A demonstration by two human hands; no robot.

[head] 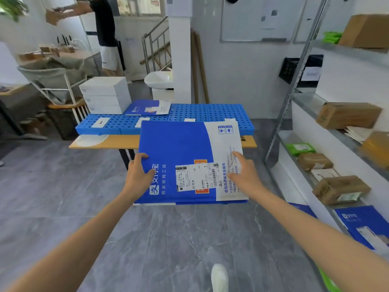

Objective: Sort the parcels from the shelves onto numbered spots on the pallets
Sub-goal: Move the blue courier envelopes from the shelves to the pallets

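Slippage is the likeliest fault: the flat blue parcel rides in the air, held only at its side edges, so a slack grip could tip it to the floor; a misread label could send it to the wrong numbered slip on the blue pallets; the left hand grips its left edge, thumb on top; the right hand holds its right edge; the parcel spans between them, short of the worktop.
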